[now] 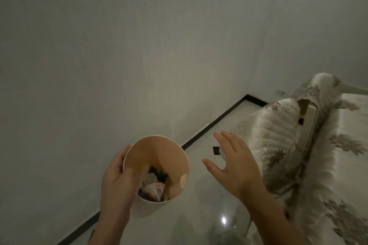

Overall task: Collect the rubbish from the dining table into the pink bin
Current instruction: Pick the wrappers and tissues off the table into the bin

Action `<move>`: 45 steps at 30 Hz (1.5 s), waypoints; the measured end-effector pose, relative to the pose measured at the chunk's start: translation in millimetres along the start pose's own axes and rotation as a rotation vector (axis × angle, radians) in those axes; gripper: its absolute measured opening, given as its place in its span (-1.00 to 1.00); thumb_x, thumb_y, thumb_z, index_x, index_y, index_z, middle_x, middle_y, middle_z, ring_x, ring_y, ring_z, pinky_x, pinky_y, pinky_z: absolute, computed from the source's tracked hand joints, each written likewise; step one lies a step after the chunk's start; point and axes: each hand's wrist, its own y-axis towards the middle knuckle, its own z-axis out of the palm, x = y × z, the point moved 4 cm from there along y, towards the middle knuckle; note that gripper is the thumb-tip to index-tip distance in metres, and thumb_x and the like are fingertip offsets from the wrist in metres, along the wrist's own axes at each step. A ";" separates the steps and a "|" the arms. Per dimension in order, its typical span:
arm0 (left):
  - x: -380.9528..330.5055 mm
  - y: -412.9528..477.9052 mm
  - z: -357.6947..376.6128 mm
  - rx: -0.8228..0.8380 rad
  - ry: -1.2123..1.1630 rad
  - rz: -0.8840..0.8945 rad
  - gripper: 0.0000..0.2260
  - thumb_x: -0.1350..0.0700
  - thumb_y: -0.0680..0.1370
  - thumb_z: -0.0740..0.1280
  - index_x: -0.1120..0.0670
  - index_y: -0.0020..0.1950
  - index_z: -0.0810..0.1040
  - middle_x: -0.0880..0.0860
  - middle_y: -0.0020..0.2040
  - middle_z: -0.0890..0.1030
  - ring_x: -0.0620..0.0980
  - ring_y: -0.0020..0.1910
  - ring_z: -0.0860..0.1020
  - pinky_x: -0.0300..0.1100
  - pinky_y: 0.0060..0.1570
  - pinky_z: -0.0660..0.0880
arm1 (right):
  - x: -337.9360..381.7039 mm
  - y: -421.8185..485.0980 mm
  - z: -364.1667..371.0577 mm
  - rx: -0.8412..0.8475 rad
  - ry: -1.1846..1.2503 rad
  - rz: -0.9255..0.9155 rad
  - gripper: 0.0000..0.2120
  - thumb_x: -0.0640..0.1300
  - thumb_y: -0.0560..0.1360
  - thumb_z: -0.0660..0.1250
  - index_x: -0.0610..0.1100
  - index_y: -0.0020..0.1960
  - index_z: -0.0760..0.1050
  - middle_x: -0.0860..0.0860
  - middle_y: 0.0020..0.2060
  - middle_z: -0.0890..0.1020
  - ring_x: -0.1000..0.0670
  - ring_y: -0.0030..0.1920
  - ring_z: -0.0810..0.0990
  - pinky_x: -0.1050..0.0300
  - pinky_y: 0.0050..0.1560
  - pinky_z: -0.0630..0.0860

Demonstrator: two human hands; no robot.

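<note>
Pink bin (159, 157) is off the floor, gripped by the left hand (116, 183) at its left rim: thumb outside the wall, fingers (133, 174) curled over the lip and clamped on it, likely so one hand can carry it upright and keep the mouth open. Rubbish (154, 188) sits at the bottom, crumpled wrappers and something dark; can't tell exact items. Bin is near the wall and black skirting (209, 125), over glossy floor tile. Right hand (237, 167) is just right of the bin, empty, fingers spread apart, palm down, touching nothing; my guess is it's free to reach for the next piece. Further right, a chair (276, 133) with quilted floral cover, then the table (350, 165) under a floral cloth. No rubbish visible on the part of the table in view, so collection looks mostly done.
</note>
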 end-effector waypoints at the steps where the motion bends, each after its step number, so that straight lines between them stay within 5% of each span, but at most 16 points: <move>1: -2.5 15.8 -0.2 -0.002 -0.016 -0.002 -0.62 0.36 0.43 0.20 -0.12 -0.04 0.52 -0.07 0.00 0.58 -0.04 -0.02 0.53 -0.12 -0.11 0.44 | -1.5 11.4 7.2 0.006 -0.025 0.018 -0.33 0.23 0.41 0.22 0.00 0.41 0.11 -0.02 0.42 0.26 -0.05 0.44 0.13 0.02 0.40 0.06; 3: -6.0 48.3 4.9 -0.005 -0.032 -0.007 -0.61 0.38 0.44 0.18 -0.14 -0.11 0.51 -0.12 -0.08 0.56 -0.11 -0.09 0.52 -0.15 -0.15 0.42 | -8.0 34.2 22.9 -0.002 -0.086 0.039 -0.32 0.28 0.37 0.15 -0.03 0.39 0.16 -0.08 0.39 0.33 -0.13 0.42 0.20 -0.10 0.38 0.17; 5: -6.8 84.2 16.7 -0.006 -0.048 -0.007 -0.62 0.39 0.45 0.18 -0.03 0.06 0.54 -0.05 -0.02 0.56 -0.04 -0.04 0.52 -0.14 -0.08 0.42 | -17.6 61.2 39.3 -0.006 -0.140 0.057 -0.29 0.31 0.34 0.10 -0.04 0.38 0.18 -0.11 0.36 0.37 -0.16 0.40 0.25 -0.16 0.36 0.25; 11: -12.6 203.0 93.3 0.048 -0.045 -0.014 -0.63 0.41 0.46 0.14 0.00 0.07 0.47 -0.14 -0.12 0.52 -0.19 -0.17 0.47 -0.28 -0.29 0.36 | -62.3 169.9 79.3 -0.029 -0.198 0.118 -0.27 0.28 0.34 0.24 -0.02 0.39 0.14 -0.11 0.38 0.36 -0.15 0.41 0.22 -0.04 0.34 0.09; 15: -21.5 289.0 157.3 0.121 0.006 -0.006 -0.54 0.40 0.46 0.12 0.04 0.27 0.47 0.02 0.13 0.52 0.04 0.11 0.48 -0.14 -0.07 0.40 | -102.3 247.6 80.8 -0.077 -0.169 0.217 -0.27 0.26 0.31 0.25 -0.02 0.38 0.17 -0.11 0.37 0.38 -0.18 0.40 0.24 -0.07 0.33 0.11; 20: -44.2 368.3 247.4 0.232 0.027 0.050 -0.53 0.38 0.45 0.14 0.03 0.28 0.47 0.01 0.15 0.51 0.04 0.13 0.47 -0.11 0.00 0.40 | -163.7 315.0 64.6 -0.167 -0.211 0.346 -0.26 0.27 0.32 0.21 0.00 0.40 0.13 -0.09 0.40 0.31 -0.15 0.43 0.17 -0.02 0.35 0.02; 23: -48.9 405.3 312.4 0.328 0.026 0.071 -0.52 0.39 0.45 0.12 0.02 0.28 0.47 -0.01 0.15 0.51 0.03 0.12 0.47 -0.21 -0.09 0.40 | -202.7 341.8 58.6 -0.182 -0.246 0.433 -0.26 0.27 0.32 0.22 0.01 0.40 0.11 -0.08 0.40 0.33 -0.15 0.43 0.18 -0.02 0.33 0.01; 26: -47.9 435.2 386.3 0.444 0.055 0.077 -0.53 0.39 0.45 0.13 0.01 0.26 0.48 0.00 0.15 0.52 0.04 0.12 0.47 -0.09 -0.01 0.39 | -251.2 363.0 52.3 -0.229 -0.283 0.542 -0.27 0.29 0.32 0.21 0.03 0.39 0.11 -0.06 0.40 0.33 -0.14 0.42 0.19 -0.03 0.32 0.02; 31: -46.5 488.7 525.1 0.645 0.066 0.056 -0.52 0.39 0.44 0.12 0.00 0.27 0.47 0.02 0.18 0.52 0.06 0.14 0.48 -0.07 -0.03 0.44 | -335.7 410.6 40.0 -0.276 -0.298 0.668 -0.27 0.26 0.39 0.24 0.08 0.43 0.00 0.01 0.47 0.14 -0.06 0.47 -0.02 0.03 0.39 -0.11; 37: -81.1 517.3 695.6 0.907 0.039 0.069 -0.59 0.37 0.46 0.16 -0.04 0.18 0.47 -0.04 0.02 0.52 -0.07 -0.05 0.48 -0.12 -0.12 0.40 | -432.0 463.9 2.7 -0.362 -0.400 0.871 -0.27 0.29 0.33 0.20 0.06 0.40 0.09 0.00 0.43 0.24 -0.07 0.46 0.08 0.05 0.37 -0.04; 41: -87.7 519.3 793.5 1.050 0.046 0.047 -0.57 0.37 0.45 0.15 -0.05 0.16 0.49 0.01 0.08 0.53 0.01 0.02 0.48 -0.06 0.00 0.40 | -485.1 480.0 -25.4 -0.440 -0.484 0.998 -0.30 0.30 0.31 0.13 0.03 0.37 0.19 -0.02 0.38 0.35 -0.10 0.41 0.20 0.00 0.35 0.10; 45: -82.9 514.6 881.9 1.155 0.058 -0.001 -0.56 0.38 0.45 0.12 -0.02 0.18 0.50 0.02 0.06 0.54 -0.01 -0.01 0.52 -0.08 -0.08 0.46 | -545.1 491.6 -40.3 -0.477 -0.517 1.127 -0.32 0.23 0.30 0.25 0.01 0.36 0.23 -0.05 0.36 0.39 -0.13 0.39 0.26 -0.03 0.33 0.17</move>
